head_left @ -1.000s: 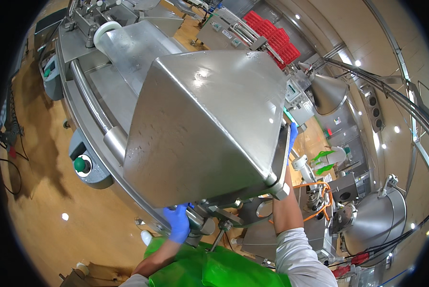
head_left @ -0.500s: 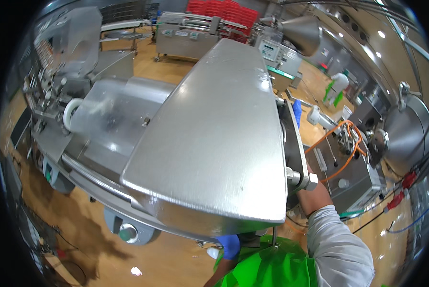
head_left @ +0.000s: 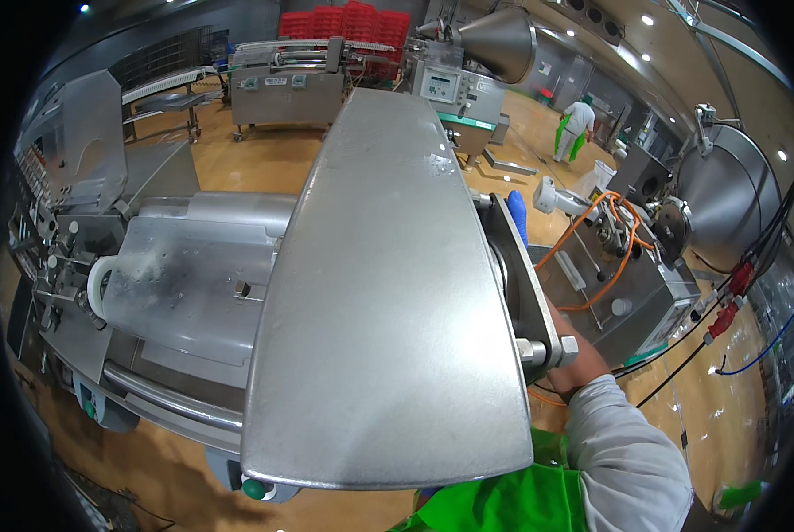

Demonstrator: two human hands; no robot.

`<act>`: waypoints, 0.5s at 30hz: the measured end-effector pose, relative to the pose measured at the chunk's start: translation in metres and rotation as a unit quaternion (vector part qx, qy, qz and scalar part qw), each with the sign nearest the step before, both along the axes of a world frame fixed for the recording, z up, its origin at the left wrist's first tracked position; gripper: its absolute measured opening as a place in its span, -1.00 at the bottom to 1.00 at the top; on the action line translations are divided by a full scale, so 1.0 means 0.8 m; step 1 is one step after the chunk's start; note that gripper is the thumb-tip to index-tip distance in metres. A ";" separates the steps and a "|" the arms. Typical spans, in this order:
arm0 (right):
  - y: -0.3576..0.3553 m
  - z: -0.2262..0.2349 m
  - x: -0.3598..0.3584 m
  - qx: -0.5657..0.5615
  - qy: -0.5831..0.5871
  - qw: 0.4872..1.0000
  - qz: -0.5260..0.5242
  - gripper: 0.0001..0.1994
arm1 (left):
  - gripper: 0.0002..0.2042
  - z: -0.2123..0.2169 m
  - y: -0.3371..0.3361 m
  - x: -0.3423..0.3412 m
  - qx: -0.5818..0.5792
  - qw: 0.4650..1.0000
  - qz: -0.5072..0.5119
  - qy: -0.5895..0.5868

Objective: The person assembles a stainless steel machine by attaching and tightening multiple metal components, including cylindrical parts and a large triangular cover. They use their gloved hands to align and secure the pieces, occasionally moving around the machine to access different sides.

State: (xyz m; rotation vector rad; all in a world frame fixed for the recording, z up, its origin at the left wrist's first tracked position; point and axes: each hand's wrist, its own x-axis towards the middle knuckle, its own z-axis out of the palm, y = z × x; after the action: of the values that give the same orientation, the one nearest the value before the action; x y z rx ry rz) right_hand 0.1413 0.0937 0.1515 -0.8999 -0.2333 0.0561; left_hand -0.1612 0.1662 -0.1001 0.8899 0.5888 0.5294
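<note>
"Showing past the dark bracket (head_left: 529, 288) on the right, that right grip (head_left: 517, 218) wears a blue glove. Is it closed on anything?"

"Can't tell; the bracket hides most of it, fingers included. The left grip I can't see at all."

"And the steel housing (head_left: 388, 293)?"

"Dead centre, stretching from near to far, right of the clear cover (head_left: 193, 288)."

"Looks a heavy lump."

"Heavy and stiff, I'd judge, and hardly fragile. That broad, smooth top gives no handhold, and with wet-looking spots (head_left: 439, 166) toward its far right, gloves could slip."

"So where would you take hold?"

"The bracket, I reckon, clear of the bolt (head_left: 568, 351), the other hand steadying the near edge."
</note>
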 end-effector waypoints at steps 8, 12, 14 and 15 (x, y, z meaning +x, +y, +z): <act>0.005 0.010 -0.001 -0.120 0.010 0.993 0.004 -0.38 | -0.67 -0.054 0.009 -0.019 0.315 0.947 -0.056 0.022; -0.037 0.020 0.006 -0.164 0.010 0.984 0.069 -0.37 | -0.57 -0.012 -0.007 -0.028 0.545 0.836 -0.041 0.053; -0.044 0.032 0.005 -0.271 -0.111 0.956 -0.016 -0.42 | -0.59 -0.004 0.002 -0.025 0.452 0.885 -0.089 0.063; -0.056 0.033 0.010 -0.317 -0.186 0.928 -0.064 -0.45 | -0.61 -0.006 -0.002 -0.022 0.438 0.889 -0.099 0.093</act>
State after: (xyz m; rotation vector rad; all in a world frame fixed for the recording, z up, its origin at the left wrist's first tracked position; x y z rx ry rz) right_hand 0.1495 0.0486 0.1779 -1.5713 -0.5276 -0.1735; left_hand -0.1789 0.1647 -0.1052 1.8582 0.4078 0.5251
